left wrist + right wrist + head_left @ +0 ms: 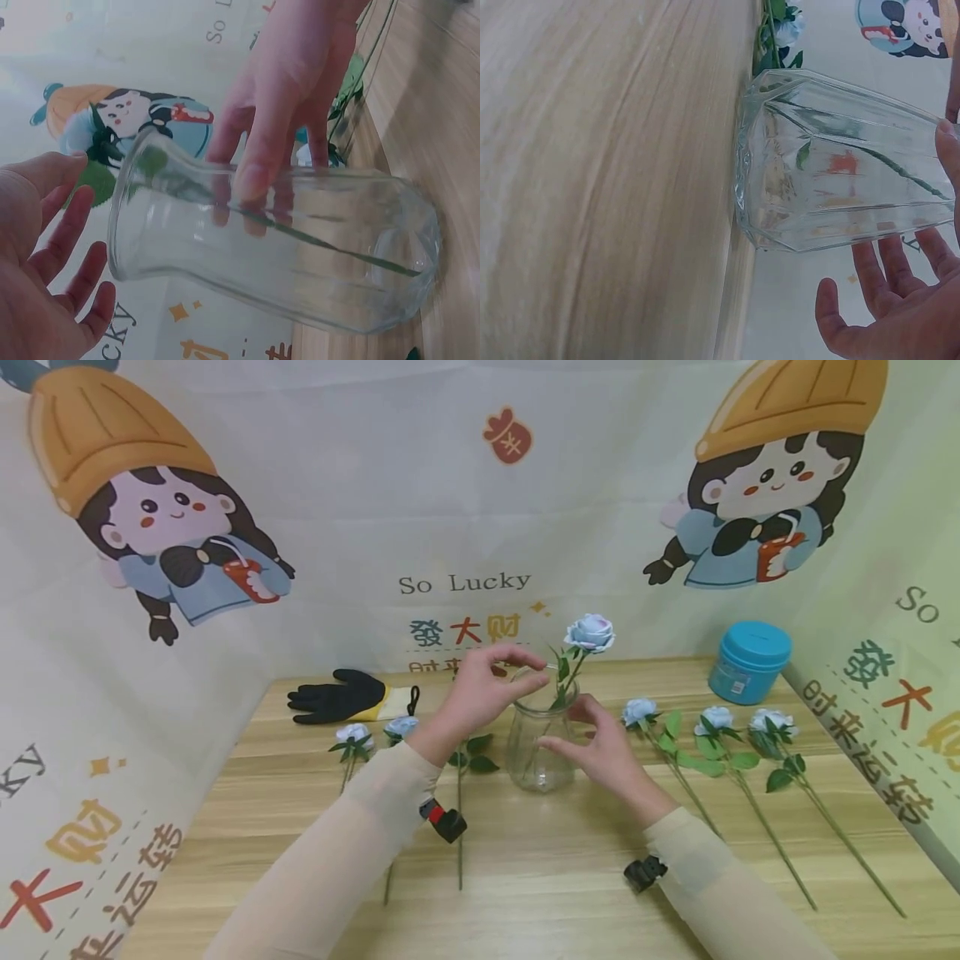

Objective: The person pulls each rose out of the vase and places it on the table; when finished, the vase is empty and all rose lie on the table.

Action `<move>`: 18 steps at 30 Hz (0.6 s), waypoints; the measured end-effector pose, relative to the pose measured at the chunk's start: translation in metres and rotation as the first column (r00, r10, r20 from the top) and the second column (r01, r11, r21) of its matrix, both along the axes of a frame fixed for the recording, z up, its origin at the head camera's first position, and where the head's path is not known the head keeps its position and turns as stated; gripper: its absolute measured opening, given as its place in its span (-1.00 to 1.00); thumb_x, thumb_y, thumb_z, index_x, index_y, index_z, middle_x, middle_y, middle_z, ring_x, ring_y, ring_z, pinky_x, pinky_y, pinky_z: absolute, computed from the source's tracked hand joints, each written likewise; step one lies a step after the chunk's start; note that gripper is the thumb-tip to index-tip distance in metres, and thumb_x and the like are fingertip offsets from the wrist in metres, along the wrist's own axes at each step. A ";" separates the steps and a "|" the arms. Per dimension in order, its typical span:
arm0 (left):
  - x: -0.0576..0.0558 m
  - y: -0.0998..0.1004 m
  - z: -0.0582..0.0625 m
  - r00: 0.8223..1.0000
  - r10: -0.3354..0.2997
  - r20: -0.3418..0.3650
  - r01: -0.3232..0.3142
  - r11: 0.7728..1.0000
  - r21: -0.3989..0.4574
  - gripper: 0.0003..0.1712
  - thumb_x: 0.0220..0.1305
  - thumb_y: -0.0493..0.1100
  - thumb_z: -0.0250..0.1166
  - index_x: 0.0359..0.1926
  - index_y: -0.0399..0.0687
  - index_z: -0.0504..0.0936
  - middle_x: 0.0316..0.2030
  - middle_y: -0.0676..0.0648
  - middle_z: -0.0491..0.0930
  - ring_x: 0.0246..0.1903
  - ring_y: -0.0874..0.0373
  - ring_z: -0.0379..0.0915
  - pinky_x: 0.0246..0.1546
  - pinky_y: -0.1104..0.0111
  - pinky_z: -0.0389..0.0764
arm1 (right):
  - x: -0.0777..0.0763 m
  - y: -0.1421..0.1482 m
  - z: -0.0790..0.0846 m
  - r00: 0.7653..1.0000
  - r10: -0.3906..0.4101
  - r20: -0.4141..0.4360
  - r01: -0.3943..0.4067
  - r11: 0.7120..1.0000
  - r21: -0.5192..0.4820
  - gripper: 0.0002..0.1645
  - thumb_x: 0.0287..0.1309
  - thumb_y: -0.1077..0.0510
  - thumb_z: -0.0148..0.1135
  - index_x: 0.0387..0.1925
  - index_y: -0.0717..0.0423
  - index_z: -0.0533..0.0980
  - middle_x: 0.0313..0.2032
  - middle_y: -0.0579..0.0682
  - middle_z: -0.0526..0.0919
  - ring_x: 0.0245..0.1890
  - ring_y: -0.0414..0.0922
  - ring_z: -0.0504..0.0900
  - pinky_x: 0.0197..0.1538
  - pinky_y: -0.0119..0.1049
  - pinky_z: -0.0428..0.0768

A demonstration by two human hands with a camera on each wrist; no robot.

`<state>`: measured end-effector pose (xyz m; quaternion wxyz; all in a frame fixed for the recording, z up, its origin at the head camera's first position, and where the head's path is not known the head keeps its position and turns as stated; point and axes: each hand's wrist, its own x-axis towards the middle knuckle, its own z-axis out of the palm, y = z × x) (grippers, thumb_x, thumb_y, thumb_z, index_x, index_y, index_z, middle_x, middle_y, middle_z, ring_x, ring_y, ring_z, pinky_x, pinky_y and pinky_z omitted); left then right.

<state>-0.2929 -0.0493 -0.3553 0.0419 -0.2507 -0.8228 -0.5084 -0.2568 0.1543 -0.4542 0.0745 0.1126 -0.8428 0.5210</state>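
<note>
A clear glass vase (pixel 542 752) stands upright on the table with one pale blue rose (pixel 590 633) in it. The rose leans right, and its stem (pixel 322 244) runs down inside the glass. My right hand (pixel 611 756) grips the side of the vase, thumb across the front and fingers behind the glass. At the left of the rim, my left hand (pixel 487 689) hovers with thumb and fingers apart and loosely bent. Nothing lies between those fingers in the left wrist view, where the fingertips (pixel 97 255) are right by the rim.
Three pale blue roses (pixel 716 720) lie to the right of the vase. Several more (pixel 354 737) lie on the left, partly hidden by my left arm. A black and yellow glove (pixel 341 697) lies back left; a blue lidded tub (pixel 750 662) stands back right, before the printed cloth backdrop (pixel 360 510).
</note>
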 end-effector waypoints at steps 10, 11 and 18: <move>0.014 0.016 -0.001 0.999 0.019 -0.025 -0.021 0.998 -0.064 -0.81 0.24 -0.03 0.52 -0.12 0.14 0.80 -0.06 0.15 0.75 0.19 0.15 0.47 0.39 -0.02 0.41 | 0.002 0.000 0.000 1.000 0.000 0.002 0.000 1.000 0.017 -0.26 0.10 -0.03 0.58 0.22 0.10 0.44 0.23 0.22 0.59 0.30 0.18 0.53 0.33 0.23 0.54; 0.014 0.017 -0.002 0.999 0.027 -0.026 -0.029 0.997 -0.067 -0.81 0.23 -0.02 0.53 -0.13 0.16 0.80 -0.06 0.16 0.75 0.19 0.15 0.46 0.40 -0.01 0.40 | 0.002 -0.001 0.000 1.000 0.001 0.003 -0.001 1.000 0.018 -0.25 0.10 -0.03 0.58 0.23 0.10 0.43 0.24 0.21 0.59 0.30 0.18 0.53 0.33 0.23 0.54; 0.013 0.018 -0.004 0.998 0.048 -0.048 -0.051 0.996 -0.069 -0.78 0.21 0.01 0.54 -0.13 0.16 0.80 -0.08 0.17 0.75 0.19 0.15 0.46 0.36 0.02 0.42 | 0.003 0.000 0.002 1.000 0.003 0.001 -0.003 1.000 0.014 -0.24 0.10 -0.03 0.58 0.24 0.09 0.43 0.25 0.21 0.58 0.31 0.18 0.52 0.33 0.24 0.52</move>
